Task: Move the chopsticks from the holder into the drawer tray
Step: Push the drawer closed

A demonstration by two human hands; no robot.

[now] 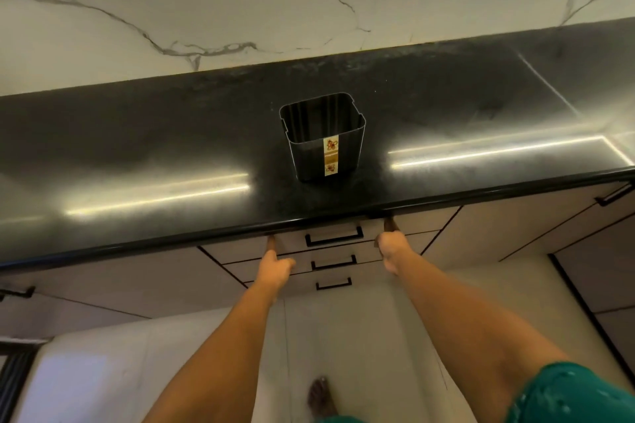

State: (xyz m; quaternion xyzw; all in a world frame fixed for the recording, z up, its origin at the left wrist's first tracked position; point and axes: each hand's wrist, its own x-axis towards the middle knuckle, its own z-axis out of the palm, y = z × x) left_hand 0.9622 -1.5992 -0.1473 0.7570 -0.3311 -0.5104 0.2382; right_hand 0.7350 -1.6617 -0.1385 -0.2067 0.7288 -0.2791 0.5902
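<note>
I see the black holder [324, 137] upright on the dark surface [137, 148], label [331, 155] unreadable; left hand [275, 268] and right hand [391, 249] press the top drawer [295, 240], grips curled, holding nothing.

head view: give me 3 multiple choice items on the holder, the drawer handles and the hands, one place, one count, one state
1. Where does the holder stand?
A. on the black counter
B. on the floor
C. in a drawer

2. How many black drawer handles are stacked between the hands?
A. one
B. three
C. five

3. What shows inside the holder?
A. chopsticks
B. spoons
C. nothing

Answers:
1 A, its base rests on the counter.
2 B, three bars sit one below another between the left hand and the right hand.
3 C, only its dark inner walls show.
</note>
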